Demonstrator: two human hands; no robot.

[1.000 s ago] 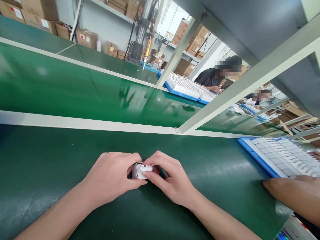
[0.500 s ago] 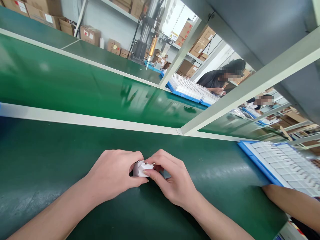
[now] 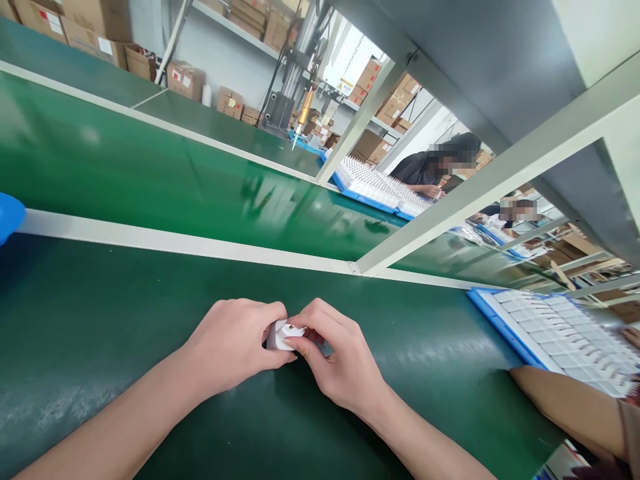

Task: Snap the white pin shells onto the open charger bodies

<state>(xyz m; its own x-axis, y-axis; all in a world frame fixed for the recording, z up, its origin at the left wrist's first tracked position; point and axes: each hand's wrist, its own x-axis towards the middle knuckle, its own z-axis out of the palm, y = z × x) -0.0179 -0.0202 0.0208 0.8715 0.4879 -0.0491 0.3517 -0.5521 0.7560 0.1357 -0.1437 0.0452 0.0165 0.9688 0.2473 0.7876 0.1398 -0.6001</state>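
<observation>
Smooth white plastic plug (image 3: 281,335), glossy green belt (image 3: 200,193), cardboard boxes (image 3: 186,80)

Object: small, blocky white plastic plug adapter (image 3: 282,335) | Parts: greyish-white housing (image 3: 275,338) with rounded edges; brighter white faceted end piece (image 3: 286,329) bearing metal pins (image 3: 292,327) | State: parts meet, full seating indeterminable | Pose: tilted, pin side facing up and rightward | Position: pinched between left hand (image 3: 235,343) and right hand (image 3: 334,350)

Both hands (image 3: 234,343) are bare (so are the smooth, tapering forearms (image 3: 125,410)).
</observation>
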